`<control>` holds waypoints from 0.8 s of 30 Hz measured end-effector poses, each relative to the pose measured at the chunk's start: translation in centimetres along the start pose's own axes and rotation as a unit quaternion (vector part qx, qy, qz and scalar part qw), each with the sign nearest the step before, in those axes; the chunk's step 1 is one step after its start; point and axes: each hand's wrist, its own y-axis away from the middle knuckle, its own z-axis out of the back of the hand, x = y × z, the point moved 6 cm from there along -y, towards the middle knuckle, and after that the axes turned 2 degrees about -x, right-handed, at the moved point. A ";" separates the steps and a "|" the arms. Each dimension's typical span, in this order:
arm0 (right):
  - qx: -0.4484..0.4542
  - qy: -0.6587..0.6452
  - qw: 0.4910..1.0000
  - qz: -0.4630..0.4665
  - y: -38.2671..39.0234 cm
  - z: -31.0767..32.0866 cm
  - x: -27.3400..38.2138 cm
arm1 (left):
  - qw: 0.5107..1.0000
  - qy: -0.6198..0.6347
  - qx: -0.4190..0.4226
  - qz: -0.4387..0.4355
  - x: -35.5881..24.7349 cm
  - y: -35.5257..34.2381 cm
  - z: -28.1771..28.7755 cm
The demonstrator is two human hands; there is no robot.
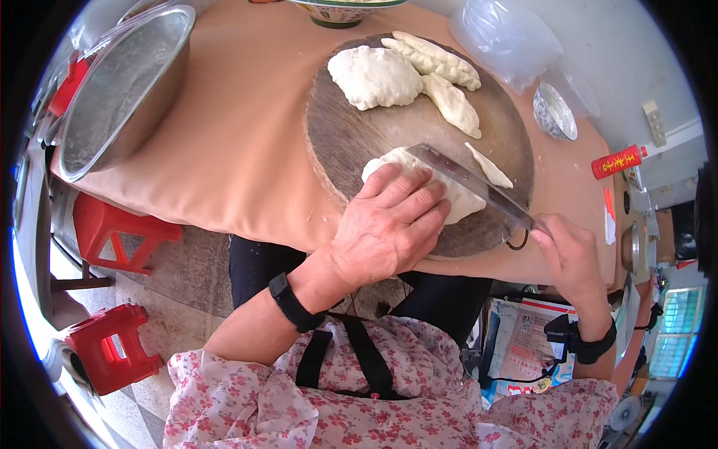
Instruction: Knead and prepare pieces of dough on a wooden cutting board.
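My left hand (393, 224) rests bent-fingered on a white dough piece (465, 209), holding it against the round wooden board (351, 138). In my right hand (561, 247) is the handle of a cleaver (475, 183), its blade lying across that dough, just beyond my left fingertips. A thin strip of dough (490, 165) lies separate beside the blade. Farther back on the board are a large lumpy dough piece (374, 75), a long ridged piece (441, 60) and a flatter piece (456, 105).
A steel basin (120, 90) stands at the left, a bowl (336, 11) behind the board. A plastic bag (505, 41), small patterned bowl (555, 112) and red bottle (617, 161) are at the right. Red stools (120, 232) sit below the table (224, 112).
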 end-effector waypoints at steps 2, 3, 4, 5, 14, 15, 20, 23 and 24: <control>-0.006 0.001 1.000 0.003 -0.4 -0.5 0.1 | 1.000 0.001 0.001 0.001 0.0 0.0 0.0; -0.013 0.002 1.000 0.008 -0.7 -0.8 0.3 | 1.000 0.001 0.003 0.001 0.0 -0.1 0.1; -0.012 0.000 1.000 0.008 -1.0 -1.1 0.3 | 1.000 0.002 0.005 0.002 0.0 -0.1 0.1; -0.017 0.016 0.999 0.024 -1.2 -1.4 0.6 | 1.000 0.002 0.006 0.003 0.0 -0.2 0.1; -0.035 0.092 0.987 0.127 -7.9 -5.9 5.2 | 1.000 0.004 0.014 0.004 -0.1 -0.3 0.1; -0.042 0.085 0.985 0.141 -8.4 -6.2 5.5 | 1.000 0.006 0.012 -0.003 -0.1 -0.3 0.0; -0.039 0.051 0.989 0.132 -8.4 -5.2 4.9 | 1.000 -0.010 0.002 -0.019 -0.2 -0.2 0.0; -0.054 0.026 0.993 0.103 -6.3 -3.0 3.5 | 1.000 0.002 0.003 -0.004 0.0 0.0 0.0; -0.076 0.020 0.993 0.089 -5.2 -2.0 3.2 | 1.000 0.006 -0.001 -0.002 0.1 0.0 0.0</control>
